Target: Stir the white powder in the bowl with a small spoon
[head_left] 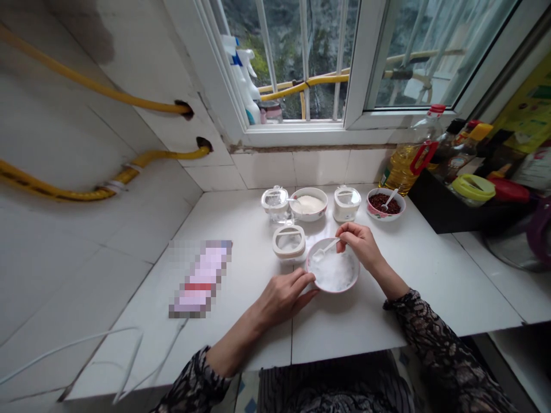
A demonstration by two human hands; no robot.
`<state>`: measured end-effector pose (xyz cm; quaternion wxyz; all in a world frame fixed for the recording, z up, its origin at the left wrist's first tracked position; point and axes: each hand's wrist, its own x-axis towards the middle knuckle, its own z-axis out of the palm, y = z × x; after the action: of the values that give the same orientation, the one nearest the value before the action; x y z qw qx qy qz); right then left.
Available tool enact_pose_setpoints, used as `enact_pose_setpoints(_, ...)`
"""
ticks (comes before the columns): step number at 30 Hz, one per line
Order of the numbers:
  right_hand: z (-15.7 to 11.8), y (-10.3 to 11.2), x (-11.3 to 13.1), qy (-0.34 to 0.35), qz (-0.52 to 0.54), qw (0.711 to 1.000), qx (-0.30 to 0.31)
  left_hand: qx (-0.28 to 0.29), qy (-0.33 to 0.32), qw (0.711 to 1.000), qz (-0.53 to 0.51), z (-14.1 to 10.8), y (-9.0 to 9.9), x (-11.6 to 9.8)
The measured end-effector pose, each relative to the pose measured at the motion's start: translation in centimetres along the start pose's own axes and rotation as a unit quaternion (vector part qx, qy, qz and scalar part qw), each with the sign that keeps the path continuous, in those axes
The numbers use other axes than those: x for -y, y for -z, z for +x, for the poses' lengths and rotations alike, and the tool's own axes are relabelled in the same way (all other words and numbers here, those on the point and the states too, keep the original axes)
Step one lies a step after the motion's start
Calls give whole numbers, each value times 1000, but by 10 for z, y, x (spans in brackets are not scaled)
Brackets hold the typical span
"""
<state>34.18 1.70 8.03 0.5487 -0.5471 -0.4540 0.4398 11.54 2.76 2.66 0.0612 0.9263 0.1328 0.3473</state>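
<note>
A bowl of white grains point(333, 275) stands on the counter in front of me. My right hand point(359, 244) pinches the handle of a small white spoon point(321, 254), whose scoop end rests in the grains. At the bowl's left side, my left hand point(288, 292) grips the rim with fingers and thumb. Just behind that hand is a clear jar with a white-framed lid point(289, 244). Farther back sit a second clear jar point(276, 203), a bowl of off-white powder point(309, 203) and a third jar point(346, 202) with pale contents.
A bowl of dark red bits point(385, 203) with a white spoon is at the back right. Beyond it stand an oil bottle point(408, 158) and a black rack point(439, 201) of condiments. A blurred phone-like object point(202, 278) with a white cable point(170, 344) lies left.
</note>
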Motion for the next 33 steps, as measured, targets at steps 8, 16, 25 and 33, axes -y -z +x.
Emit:
enact_pose_setpoints(8, -2, -7, 5, 23, 44, 999, -17, -2, -3, 1000, 1, 0, 0, 1)
enact_pose_setpoints(16, -18, -35, 3, 294, -241, 924, 37, 0, 2, 1000, 10, -1, 0, 0)
enact_pose_setpoints(25, -18, -10, 12, 283, -237, 929, -34, -10, -3, 1000, 8, 1, 0, -1)
enact_pose_setpoints(33, -9, 2, 2, 314, -370, 874, 12, -3, -1, 1000, -2, 0, 1, 0)
